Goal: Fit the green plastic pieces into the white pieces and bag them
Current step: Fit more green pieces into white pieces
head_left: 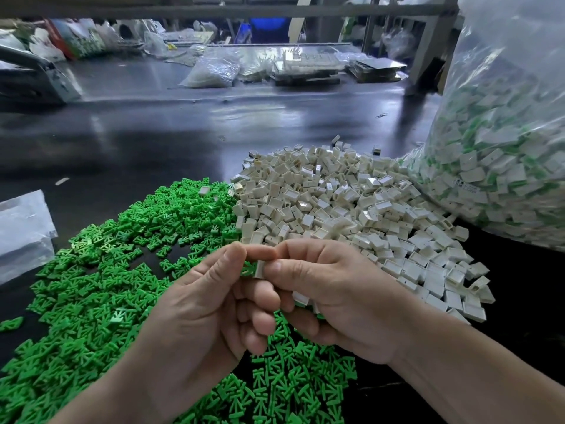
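Observation:
A wide spread of green plastic pieces [101, 270] covers the dark table at the left and front. Behind it to the right lies a heap of white pieces [336, 203]. My left hand [201, 304] and my right hand [333, 295] meet above the green spread. Between thumb and forefinger my right hand pinches a small white piece [260, 268]. A green piece [249, 267] sticks out of its left side, pinched by my left hand's fingertips. More white pieces [301, 298] show under my right hand's curled fingers. A big clear bag [504, 154] of assembled pieces stands at the right.
An empty clear plastic bag [21, 234] lies flat at the left edge. Across the dark table [171, 133], at the far side, sit more bags of parts [211, 70] and stacked trays [308, 67]. A metal frame post [428, 50] rises at the back right.

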A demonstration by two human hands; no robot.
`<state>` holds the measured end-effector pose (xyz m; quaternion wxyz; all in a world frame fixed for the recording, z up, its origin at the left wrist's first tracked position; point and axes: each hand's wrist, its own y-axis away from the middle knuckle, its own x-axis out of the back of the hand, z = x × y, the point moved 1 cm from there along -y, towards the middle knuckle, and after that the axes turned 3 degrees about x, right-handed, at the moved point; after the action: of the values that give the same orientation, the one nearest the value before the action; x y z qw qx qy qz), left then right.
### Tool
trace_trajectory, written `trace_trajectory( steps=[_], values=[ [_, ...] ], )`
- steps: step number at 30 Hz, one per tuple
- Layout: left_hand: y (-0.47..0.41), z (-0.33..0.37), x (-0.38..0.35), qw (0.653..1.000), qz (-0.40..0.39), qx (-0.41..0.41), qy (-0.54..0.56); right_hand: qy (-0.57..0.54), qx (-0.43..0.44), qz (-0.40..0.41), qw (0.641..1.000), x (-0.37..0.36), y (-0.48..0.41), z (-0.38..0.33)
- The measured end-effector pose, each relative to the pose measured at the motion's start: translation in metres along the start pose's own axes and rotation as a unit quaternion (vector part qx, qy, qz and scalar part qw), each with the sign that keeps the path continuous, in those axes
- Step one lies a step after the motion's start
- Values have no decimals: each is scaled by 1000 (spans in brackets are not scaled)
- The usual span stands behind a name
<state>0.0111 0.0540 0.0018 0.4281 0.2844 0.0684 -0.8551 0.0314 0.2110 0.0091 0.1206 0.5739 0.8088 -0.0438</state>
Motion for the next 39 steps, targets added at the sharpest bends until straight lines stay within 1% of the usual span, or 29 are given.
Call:
trace_trajectory(
  steps=[2,7,9,13,17,20,24,30,35,39],
  values=[
    [-2,-4,4,1000,-3,-10,14,14,2,-3,1000,1,1,-1],
    [-2,-7,10,998,24,-10,53,15,-6,4,1000,0,1,-1],
    [-2,-7,7,998,23,-28,56,3,-9,11,1000,-1,0,0],
    [-2,-10,2,995,52,-69,56,-2,0,19,1000,-6,-2,1],
    [-3,-10,-3,992,58,-103,50,-12,26,22,999,-10,-4,1],
    [-3,-9,1,992,32,-105,57,-27,42,6,999,-13,-6,0],
    [-1,-6,6,993,-43,-81,73,-29,38,0,999,-11,-3,0],
    [-2,-5,11,987,-114,-48,104,-14,35,1,999,-8,1,-1],
    [0,-6,10,991,-89,-59,83,-5,40,7,999,-12,1,-1],
    [-3,-7,5,995,-26,-70,72,-11,36,7,999,-10,-2,2]
  ],
)
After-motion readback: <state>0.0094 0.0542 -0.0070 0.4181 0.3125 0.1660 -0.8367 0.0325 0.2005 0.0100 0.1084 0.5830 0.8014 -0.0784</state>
